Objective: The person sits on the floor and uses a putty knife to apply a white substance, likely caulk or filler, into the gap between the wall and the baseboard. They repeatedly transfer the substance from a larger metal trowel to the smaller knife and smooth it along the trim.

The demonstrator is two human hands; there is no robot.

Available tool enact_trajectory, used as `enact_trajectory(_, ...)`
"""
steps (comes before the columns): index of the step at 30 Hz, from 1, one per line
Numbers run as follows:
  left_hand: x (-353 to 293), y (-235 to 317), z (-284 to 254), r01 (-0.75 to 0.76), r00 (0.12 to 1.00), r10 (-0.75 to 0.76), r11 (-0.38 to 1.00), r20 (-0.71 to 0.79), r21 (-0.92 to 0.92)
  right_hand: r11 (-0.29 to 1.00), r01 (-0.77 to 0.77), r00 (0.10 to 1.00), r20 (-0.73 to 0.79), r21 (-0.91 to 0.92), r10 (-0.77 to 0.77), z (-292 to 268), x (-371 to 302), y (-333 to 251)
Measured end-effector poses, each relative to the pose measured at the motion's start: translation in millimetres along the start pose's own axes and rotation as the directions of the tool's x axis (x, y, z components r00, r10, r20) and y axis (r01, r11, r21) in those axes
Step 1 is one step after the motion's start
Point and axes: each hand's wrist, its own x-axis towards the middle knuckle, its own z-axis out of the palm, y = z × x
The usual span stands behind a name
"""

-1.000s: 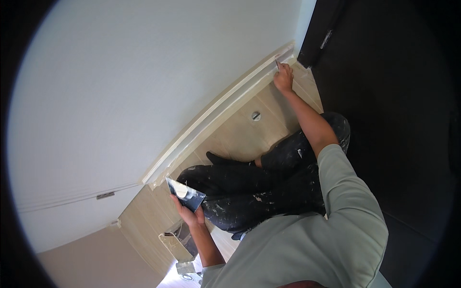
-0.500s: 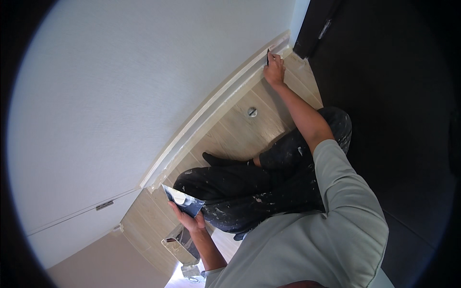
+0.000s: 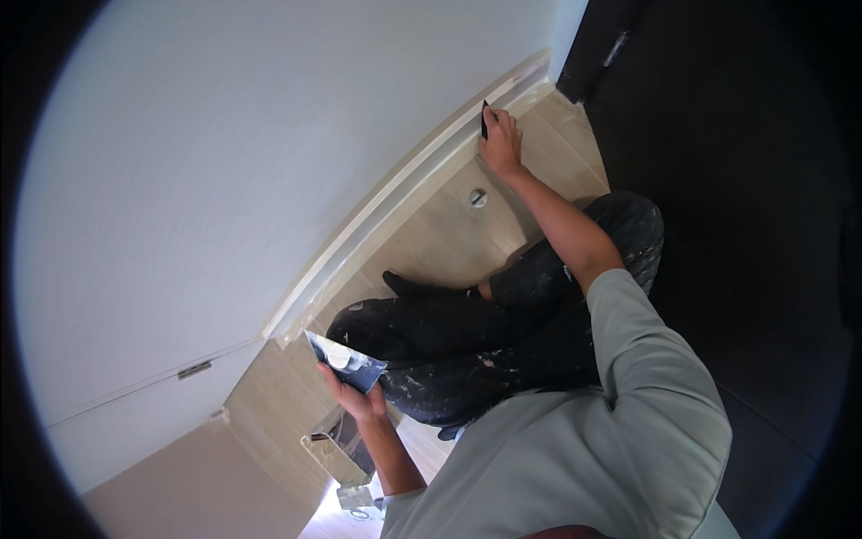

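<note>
My right hand (image 3: 503, 144) is closed round a small dark putty knife (image 3: 485, 120). Its blade is at the pale baseboard (image 3: 395, 190), a little left of the corner by the dark door; whether it touches is hard to tell. Down at the left, beside my bent knee, my left hand (image 3: 362, 401) grips a broad flat scraper (image 3: 361, 374) from below. A lump of white putty (image 3: 338, 357) lies on that scraper's face. The scraper's handle is hidden by my hand.
A round metal doorstop (image 3: 478, 198) stands on the wood floor (image 3: 431, 238) between my right arm and the baseboard. The dark door (image 3: 718, 225) is close at my right. A smeared mud pan (image 3: 334, 460) sits near my left forearm. My paint-spotted legs (image 3: 449, 341) are folded ahead of me.
My right hand has slid the putty knife left along the baseboard, away from the corner. My left hand and the scraper have hardly moved.
</note>
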Motion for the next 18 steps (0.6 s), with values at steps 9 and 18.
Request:
enact_trajectory(9,2.0,0.2,-8.3,0.020,0.999,-0.019,0.999,0.042,-0.033,0.991,0.129,0.992,0.001,-0.026,-0.129,5.5,-36.8,-36.6)
enact_trajectory(18,2.8,0.3,-16.3,0.042,0.995,-0.037,0.997,0.094,-0.058,0.979,0.202,0.977,0.072,0.004,-0.202,20.3,-74.0,-78.9)
